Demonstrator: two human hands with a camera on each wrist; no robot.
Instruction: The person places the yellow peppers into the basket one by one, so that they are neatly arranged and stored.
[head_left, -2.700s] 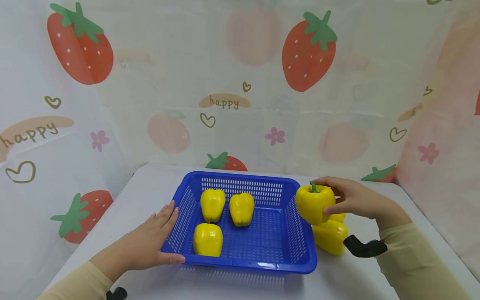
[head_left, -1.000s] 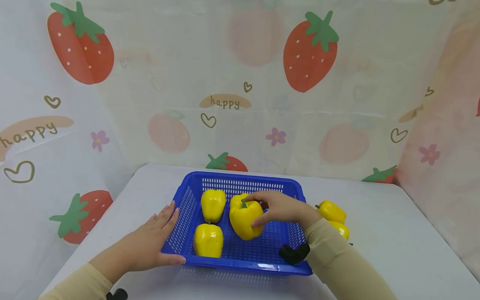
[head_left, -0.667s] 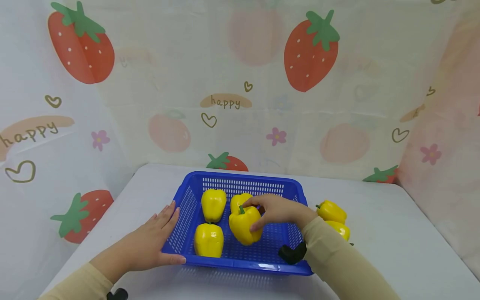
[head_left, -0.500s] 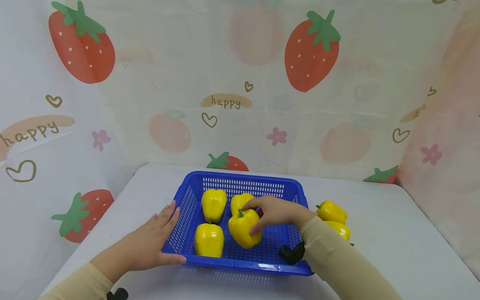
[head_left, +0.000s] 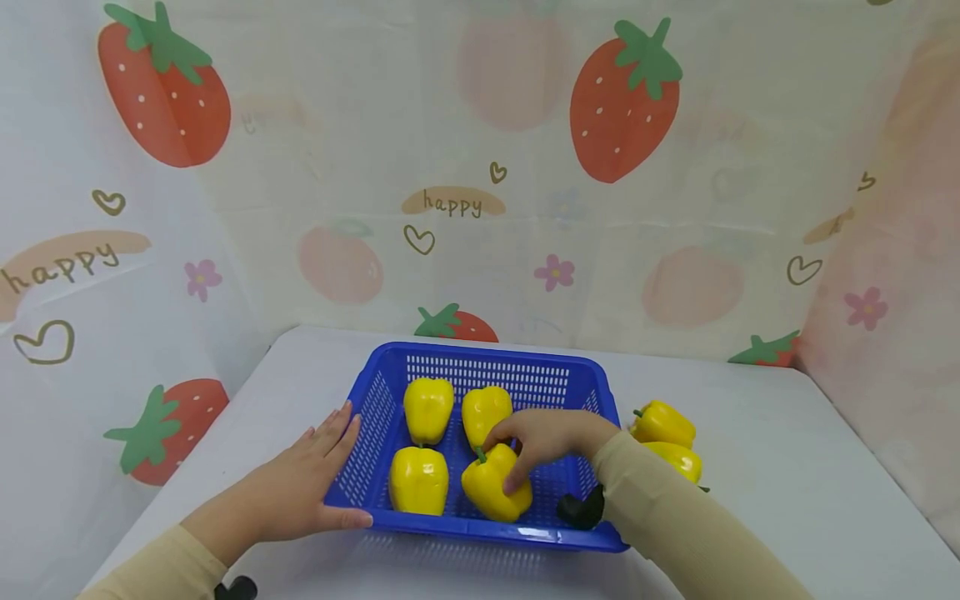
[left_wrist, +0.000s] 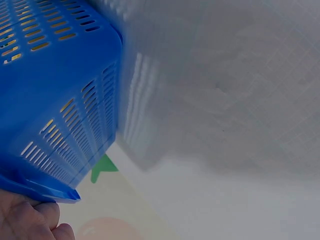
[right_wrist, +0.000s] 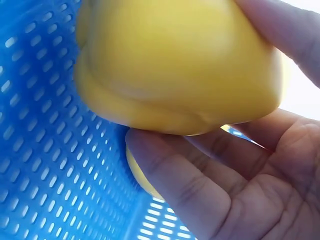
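A blue plastic basket [head_left: 480,527] stands on the white table. Inside it, my right hand [head_left: 553,440] grips a yellow bell pepper [head_left: 495,485], tilted with its green stem toward the upper left. The right wrist view shows thumb and fingers around that bell pepper [right_wrist: 175,65] near the slotted basket wall [right_wrist: 45,150]. Three more yellow peppers share the basket: one at back left [head_left: 428,410], one at front left [head_left: 417,480] and one at back middle [head_left: 486,413]. My left hand [head_left: 288,492] rests on the basket's left rim, fingers extended, thumb along the front corner.
Right of the basket lie two more yellow peppers, one behind [head_left: 663,423] and one in front [head_left: 678,458], the latter partly hidden by my right sleeve [head_left: 675,517]. A strawberry-print cloth [head_left: 480,125] hangs behind and beside the white table [head_left: 780,467].
My right hand has carried the pepper from beyond the basket's right side into it, then lowered it toward the front middle while tilting it. The left hand stays on the rim.
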